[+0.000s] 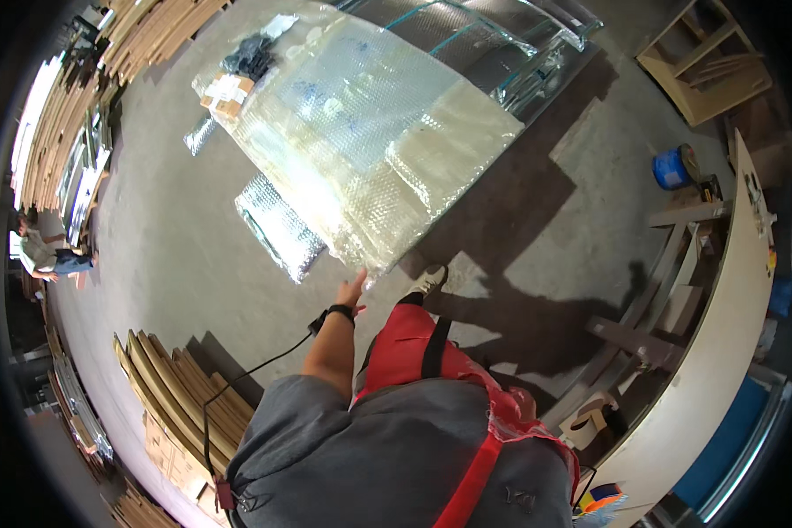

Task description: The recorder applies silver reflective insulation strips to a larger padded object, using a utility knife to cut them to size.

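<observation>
My left hand [352, 292], with a black band on its wrist, is stretched forward beside the near corner of a large flat stack covered in bubble wrap [369, 119]. A finger points towards that corner; whether it touches cannot be told. The hand holds nothing that I can see. My right hand is out of view. A smaller silvery bubble-wrapped package [280, 228] lies at the stack's left side. On the stack's far left edge are a taped cardboard box [227, 94] and crumpled dark plastic [251, 58].
Long cardboard-wrapped bundles [171, 389] lie at the lower left. A workbench [706, 369] runs along the right, near a blue spool [671, 167] and a wooden frame [706, 63]. Another person [49, 254] is at the far left beside stacked long boards [53, 145].
</observation>
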The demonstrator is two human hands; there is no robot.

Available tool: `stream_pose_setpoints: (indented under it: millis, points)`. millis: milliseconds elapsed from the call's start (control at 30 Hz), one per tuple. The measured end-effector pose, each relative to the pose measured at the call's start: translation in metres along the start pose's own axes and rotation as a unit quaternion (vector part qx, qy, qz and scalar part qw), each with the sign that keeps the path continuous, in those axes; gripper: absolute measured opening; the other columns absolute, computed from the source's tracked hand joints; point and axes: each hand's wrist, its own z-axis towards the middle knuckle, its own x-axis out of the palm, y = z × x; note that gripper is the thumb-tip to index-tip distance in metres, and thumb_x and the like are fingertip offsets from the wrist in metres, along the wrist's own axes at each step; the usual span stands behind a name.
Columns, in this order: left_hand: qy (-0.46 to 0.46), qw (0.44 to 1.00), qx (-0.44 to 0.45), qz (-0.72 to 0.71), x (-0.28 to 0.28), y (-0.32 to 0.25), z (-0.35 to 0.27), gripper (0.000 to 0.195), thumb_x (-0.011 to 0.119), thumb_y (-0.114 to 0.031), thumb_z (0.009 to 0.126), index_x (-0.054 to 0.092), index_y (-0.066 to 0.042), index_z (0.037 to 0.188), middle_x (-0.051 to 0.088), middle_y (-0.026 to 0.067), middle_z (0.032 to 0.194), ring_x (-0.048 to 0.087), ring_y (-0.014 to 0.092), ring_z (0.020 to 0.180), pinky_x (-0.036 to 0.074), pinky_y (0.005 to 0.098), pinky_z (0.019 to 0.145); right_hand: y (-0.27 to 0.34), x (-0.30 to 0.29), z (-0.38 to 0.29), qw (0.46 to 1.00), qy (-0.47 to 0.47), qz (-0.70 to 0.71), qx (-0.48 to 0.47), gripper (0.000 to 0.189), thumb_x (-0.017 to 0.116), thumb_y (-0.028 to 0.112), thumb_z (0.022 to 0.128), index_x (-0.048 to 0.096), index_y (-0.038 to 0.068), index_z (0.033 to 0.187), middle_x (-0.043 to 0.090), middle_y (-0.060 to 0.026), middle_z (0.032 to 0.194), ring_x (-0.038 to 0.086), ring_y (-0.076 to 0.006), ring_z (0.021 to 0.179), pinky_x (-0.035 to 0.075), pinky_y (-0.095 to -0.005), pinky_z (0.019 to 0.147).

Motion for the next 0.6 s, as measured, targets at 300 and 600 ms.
stream_pose_setpoints:
  millis: [300, 600]
  points:
    - [0.112, 0.965, 0.021, -0.238, 0.041, -0.014, 0.045, 0.067, 0.062, -0.058, 0.08, 0.046, -0.009, 0.122, 0.057, 0.0111, 0.112, 0.057, 0.022, 0.095, 0.048, 0.0411, 0.07, 0.044, -0.016, 0.005, 0.996, -0.023, -0.001, 0.081, 0.027, 0.051, 0.024, 0.093, 0.059, 0.003, 0.108, 0.064, -0.0075, 0.095, 0.063, -0.0155, 0.083, 0.05, -0.0278, 0.07]
    - [-0.018, 0.99, 0.015, -0.141, 0.041, -0.015, 0.04, 0.051, 0.068, -0.045, 0.079, 0.055, -0.002, 0.102, 0.057, 0.008, 0.069, 0.053, 0.02, 0.047, 0.036, 0.0335, 0.038, 0.19, -0.007, 0.077, 0.981, -0.01, 0.158, 0.116, 0.03, 0.052, 0.024, 0.092, 0.058, 0.001, 0.111, 0.067, -0.0069, 0.094, 0.062, -0.0141, 0.081, 0.049, -0.027, 0.071]
